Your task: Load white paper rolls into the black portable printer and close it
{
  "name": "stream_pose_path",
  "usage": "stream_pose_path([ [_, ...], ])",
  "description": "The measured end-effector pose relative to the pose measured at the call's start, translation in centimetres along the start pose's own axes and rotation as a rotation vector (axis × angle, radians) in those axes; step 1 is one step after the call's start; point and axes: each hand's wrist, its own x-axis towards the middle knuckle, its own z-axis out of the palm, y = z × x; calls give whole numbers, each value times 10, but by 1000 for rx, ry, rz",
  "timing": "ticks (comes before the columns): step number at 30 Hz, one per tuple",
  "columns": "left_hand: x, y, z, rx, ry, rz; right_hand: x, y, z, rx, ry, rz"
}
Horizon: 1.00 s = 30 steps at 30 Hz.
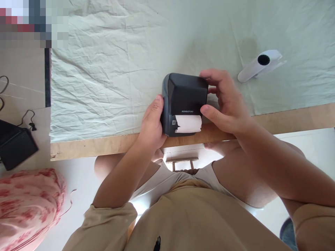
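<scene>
One black printer point(187, 92) between left hand point(154, 120) and right hand point(227, 99), at the near edge of the bench point(78, 148).
Left grip closed on the printer's left side, thumb along the flank, fingers hidden. Right grip spread round the right side, fingertips at the far-right corner, thumb on the right margin of the lid; can't tell how firmly it holds. Both hands touching, neither nearer. Long axis looks to run near edge to far edge; can't tell if the base rests or is lifted. Lid down, so contents not visible; ragged white paper strip point(188, 124) pokes out the near end. White handheld device point(258, 68) well apart, toward the bench's far right corner, on pale green cloth point(104, 76).
</scene>
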Motion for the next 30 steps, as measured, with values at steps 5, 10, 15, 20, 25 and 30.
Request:
stream_pose_path([
  [5,3,6,2,-37,-43,22,-2,-10,1,-49,-21,22],
  [10,3,7,1,-21,-17,23,1,-10,-9,-91,-18,4],
  [15,5,4,1,-37,-4,1,6,-25,-19,-77,170,-101],
  [20,3,7,8,-1,15,-41,19,-47,-14,1,361,11],
  [25,-4,8,8,55,-124,2,40,-54,-6,-109,141,158],
  [30,-5,5,1,89,-170,24,43,-52,-2,-129,17,138],
])
